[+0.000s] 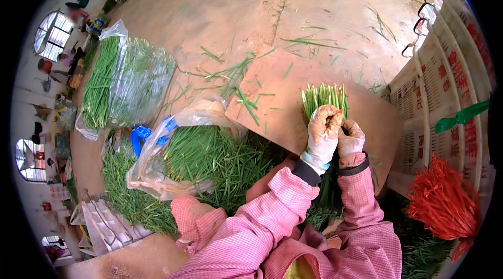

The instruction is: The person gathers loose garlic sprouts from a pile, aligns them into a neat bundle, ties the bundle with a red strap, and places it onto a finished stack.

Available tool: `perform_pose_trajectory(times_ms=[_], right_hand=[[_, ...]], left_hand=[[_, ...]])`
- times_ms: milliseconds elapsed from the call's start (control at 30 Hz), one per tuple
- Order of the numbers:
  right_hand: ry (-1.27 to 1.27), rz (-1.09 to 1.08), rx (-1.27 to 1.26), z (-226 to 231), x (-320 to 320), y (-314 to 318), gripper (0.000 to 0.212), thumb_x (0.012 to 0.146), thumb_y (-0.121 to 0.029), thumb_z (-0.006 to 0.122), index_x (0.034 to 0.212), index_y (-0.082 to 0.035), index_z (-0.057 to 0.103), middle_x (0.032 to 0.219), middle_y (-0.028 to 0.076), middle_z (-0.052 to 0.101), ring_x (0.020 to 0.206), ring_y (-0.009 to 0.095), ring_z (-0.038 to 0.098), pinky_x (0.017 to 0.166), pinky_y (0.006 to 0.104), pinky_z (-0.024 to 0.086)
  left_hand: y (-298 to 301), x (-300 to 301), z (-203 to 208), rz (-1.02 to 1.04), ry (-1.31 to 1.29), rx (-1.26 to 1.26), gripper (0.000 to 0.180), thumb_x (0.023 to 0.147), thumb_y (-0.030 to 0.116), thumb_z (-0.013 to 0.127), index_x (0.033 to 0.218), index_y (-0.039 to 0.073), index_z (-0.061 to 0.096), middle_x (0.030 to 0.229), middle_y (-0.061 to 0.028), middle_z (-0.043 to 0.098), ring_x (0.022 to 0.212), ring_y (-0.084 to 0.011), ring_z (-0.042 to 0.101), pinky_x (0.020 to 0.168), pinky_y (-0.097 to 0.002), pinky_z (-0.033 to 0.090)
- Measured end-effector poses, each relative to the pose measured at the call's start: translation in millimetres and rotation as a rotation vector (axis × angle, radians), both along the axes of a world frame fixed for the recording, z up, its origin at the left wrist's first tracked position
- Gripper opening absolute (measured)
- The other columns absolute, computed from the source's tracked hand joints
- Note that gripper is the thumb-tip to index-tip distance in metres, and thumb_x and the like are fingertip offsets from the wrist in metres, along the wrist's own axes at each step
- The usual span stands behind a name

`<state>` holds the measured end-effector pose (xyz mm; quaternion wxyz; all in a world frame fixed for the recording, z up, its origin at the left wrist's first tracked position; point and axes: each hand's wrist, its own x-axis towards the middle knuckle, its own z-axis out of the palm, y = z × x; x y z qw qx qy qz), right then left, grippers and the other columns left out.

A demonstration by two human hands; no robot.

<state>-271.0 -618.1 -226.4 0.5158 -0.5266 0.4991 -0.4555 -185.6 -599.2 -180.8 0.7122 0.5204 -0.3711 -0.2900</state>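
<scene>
A bunch of green chives (320,97) lies on a brown board (272,82), its pale cut ends pointing away from me. Above the bunch, my left hand (323,133), in a soiled white glove, is closed in a pinch. A bit of red plastic strip (341,112) shows at its fingertips. Close beside it on the right, my right hand (351,138), gloved as well, has its fingers curled together; what they hold is hidden. The leafy end of the bunch runs back toward me under my wrists.
Loose chives (241,164) heap left of the board around an open plastic bag (144,177). Farther left lies a clear bag packed with chives (107,82). White plastic crates (443,77) stand at the right, with red strips (444,198) hanging there. Cut leaves litter the floor (209,12).
</scene>
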Motion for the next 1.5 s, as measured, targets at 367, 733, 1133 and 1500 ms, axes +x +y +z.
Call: perform_pose_trajectory(times_ms=[367,733,1133,1500], right_hand=[[0.137,0.174,0.006,-9,-47,-34,0.021,0.08,-0.013,0.064,0.096,0.0,0.066,0.126,0.014,0.047,0.103,0.02,0.052,0.09,0.028,0.04],[0.331,0.417,0.156,74,-66,-39,0.019,0.083,-0.016,0.059,0.086,0.002,0.064,0.086,0.005,0.064,0.082,0.01,0.054,0.078,0.0225,0.042],[2.005,1.146,0.085,109,35,-109,0.035,0.063,-0.036,0.07,0.086,-0.01,0.069,0.081,0.011,0.066,0.076,0.025,0.063,0.071,0.0361,0.049],[0.835,1.05,-0.129,165,80,-82,0.016,0.069,-0.02,0.067,0.081,-0.009,0.069,0.073,0.007,0.065,0.068,0.022,0.062,0.064,0.0316,0.048]], left_hand=[[-2,32,-46,0.144,-0.095,0.389,0.069,0.074,0.041,0.068,0.121,-0.001,0.039,0.112,-0.0163,0.049,0.103,-0.0268,0.049,0.088,-0.0378,0.04],[35,-45,-26,-0.303,1.39,0.286,0.03,0.08,0.024,0.065,0.105,0.009,0.058,0.097,-0.0048,0.063,0.089,-0.0183,0.06,0.08,-0.037,0.048],[54,-87,69,-0.527,2.15,0.008,0.045,0.088,0.042,0.049,0.118,0.008,0.05,0.102,-0.0061,0.06,0.086,-0.0227,0.059,0.08,-0.0373,0.049],[45,-19,21,-0.757,0.879,0.636,0.054,0.08,0.041,0.061,0.12,0.007,0.048,0.115,-0.0075,0.055,0.102,-0.0212,0.053,0.084,-0.0338,0.045]])
